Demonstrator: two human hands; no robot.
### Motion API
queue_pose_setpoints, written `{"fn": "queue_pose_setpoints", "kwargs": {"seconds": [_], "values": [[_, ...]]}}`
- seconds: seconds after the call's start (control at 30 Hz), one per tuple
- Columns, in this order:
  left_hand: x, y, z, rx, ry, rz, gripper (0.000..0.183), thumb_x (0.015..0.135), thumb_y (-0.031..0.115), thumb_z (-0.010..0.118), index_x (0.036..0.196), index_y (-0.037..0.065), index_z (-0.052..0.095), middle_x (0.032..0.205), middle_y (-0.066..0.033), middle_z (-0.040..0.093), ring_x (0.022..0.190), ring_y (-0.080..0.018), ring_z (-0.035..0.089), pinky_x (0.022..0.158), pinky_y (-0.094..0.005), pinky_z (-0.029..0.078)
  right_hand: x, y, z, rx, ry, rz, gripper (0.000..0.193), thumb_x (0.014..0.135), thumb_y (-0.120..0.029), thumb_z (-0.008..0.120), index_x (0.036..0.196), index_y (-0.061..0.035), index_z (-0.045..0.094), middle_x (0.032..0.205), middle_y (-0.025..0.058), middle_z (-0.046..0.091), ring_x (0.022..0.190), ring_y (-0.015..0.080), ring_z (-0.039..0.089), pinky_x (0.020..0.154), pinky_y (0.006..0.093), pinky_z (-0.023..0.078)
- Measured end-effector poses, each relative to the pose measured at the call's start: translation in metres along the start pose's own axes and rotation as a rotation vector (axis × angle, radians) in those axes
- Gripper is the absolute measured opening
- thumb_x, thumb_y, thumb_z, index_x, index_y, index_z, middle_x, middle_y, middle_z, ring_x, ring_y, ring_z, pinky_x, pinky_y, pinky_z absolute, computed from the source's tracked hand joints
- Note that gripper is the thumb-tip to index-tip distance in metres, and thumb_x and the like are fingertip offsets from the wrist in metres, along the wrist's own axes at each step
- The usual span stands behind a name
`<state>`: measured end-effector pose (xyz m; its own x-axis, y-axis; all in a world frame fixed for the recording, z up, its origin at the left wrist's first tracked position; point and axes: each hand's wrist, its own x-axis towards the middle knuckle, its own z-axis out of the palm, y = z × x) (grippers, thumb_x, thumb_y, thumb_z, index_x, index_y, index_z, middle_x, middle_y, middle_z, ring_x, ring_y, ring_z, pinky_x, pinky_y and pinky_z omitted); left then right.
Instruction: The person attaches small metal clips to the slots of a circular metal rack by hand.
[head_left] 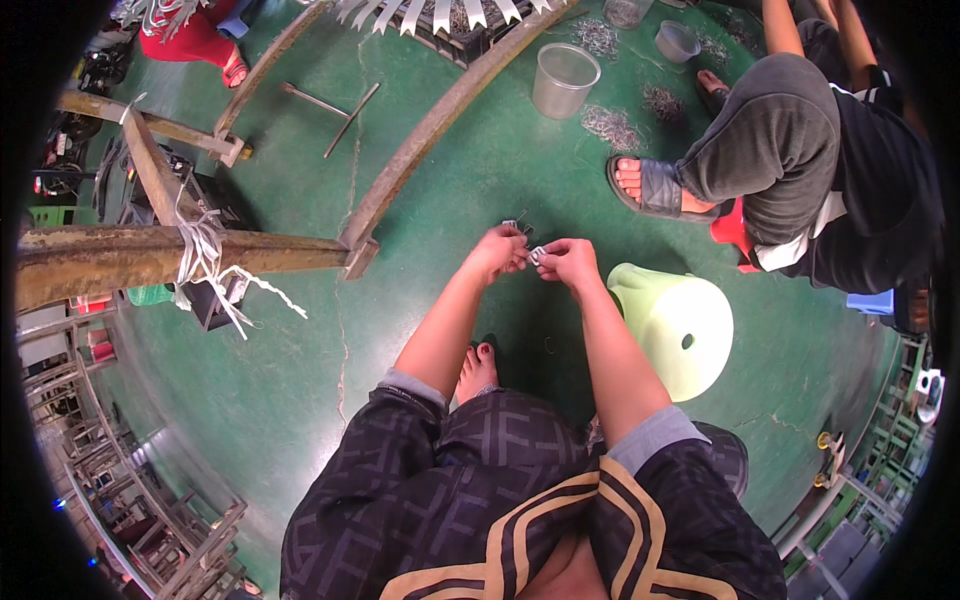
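My left hand [497,253] and my right hand [570,264] are close together in front of me, above the green floor. The fingers of my right hand pinch a small silvery metal piece [537,256], which lies between the two hands. My left fingers are closed as well, close beside that piece. Another small metallic bit [511,224] shows at the far side of my left hand. Both pieces are too small for me to make out their exact kind, and the fingers partly cover them.
A pale green plastic stool [690,335] stands right of my right forearm. Wooden beams [430,120] of a frame run at left and ahead. A clear bucket [566,80] and heaps of small metal pieces [612,128] lie farther off. A seated person's sandalled foot [655,185] is at right.
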<state>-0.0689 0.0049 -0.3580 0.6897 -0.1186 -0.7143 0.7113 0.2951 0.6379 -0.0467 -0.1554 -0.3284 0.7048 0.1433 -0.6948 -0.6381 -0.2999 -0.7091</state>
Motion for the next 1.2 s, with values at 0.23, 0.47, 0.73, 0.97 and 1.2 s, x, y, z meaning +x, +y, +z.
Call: {"fn": "queue_pose_setpoints", "kwargs": {"seconds": [0.23,0.47,0.73,0.97,1.2], "values": [[-0.023,0.014,0.024,1.081,0.336,0.778,0.01,0.09,0.014,0.046,0.088,0.004,0.044,0.061,-0.0085,0.059,0.053,-0.0161,0.059,0.047,-0.0321,0.045,-0.011,-0.014,0.008,-0.149,0.0,-0.004,0.011,0.072,0.004,0.066,0.083,0.0048,0.064,0.071,0.0112,0.065,0.058,0.0164,0.064,0.05,0.0263,0.054],[-0.033,0.032,0.025,0.623,0.148,0.543,0.012,0.09,0.014,0.045,0.089,0.003,0.041,0.062,-0.0148,0.06,0.049,-0.0256,0.06,0.05,-0.0394,0.047,-0.007,-0.013,0.001,-0.431,0.087,-0.329,0.012,0.069,0.002,0.063,0.081,0.0011,0.065,0.067,0.0096,0.065,0.058,0.0151,0.063,0.054,0.0288,0.05],[-0.033,0.024,0.008,0.66,0.28,0.516,0.011,0.088,0.012,0.049,0.086,0.002,0.051,0.063,-0.0146,0.06,0.052,-0.0237,0.061,0.051,-0.0342,0.047,-0.008,-0.022,-0.006,-0.05,0.052,-0.241,0.013,0.074,0.001,0.064,0.087,0.004,0.061,0.075,0.0115,0.065,0.069,0.0174,0.065,0.058,0.028,0.053],[-0.088,0.074,0.025,-0.142,0.125,0.614,0.008,0.084,0.008,0.061,0.082,0.001,0.059,0.067,-0.0019,0.059,0.048,-0.0045,0.044,0.042,-0.0178,0.03,-0.037,-0.088,0.0,0.468,-0.263,-0.262,0.017,0.076,0.0,0.067,0.09,0.0034,0.059,0.083,0.0124,0.065,0.07,0.0186,0.065,0.064,0.0276,0.055],[-0.123,0.122,0.024,-0.058,0.227,0.885,0.004,0.083,0.004,0.061,0.084,0.0,0.061,0.075,-0.0008,0.061,0.065,-0.0043,0.053,0.059,-0.0172,0.042,-0.07,-0.145,0.011,0.373,-0.371,-0.509,0.014,0.077,-0.001,0.066,0.09,0.0023,0.06,0.085,0.0115,0.065,0.072,0.0178,0.065,0.064,0.028,0.055]]}}
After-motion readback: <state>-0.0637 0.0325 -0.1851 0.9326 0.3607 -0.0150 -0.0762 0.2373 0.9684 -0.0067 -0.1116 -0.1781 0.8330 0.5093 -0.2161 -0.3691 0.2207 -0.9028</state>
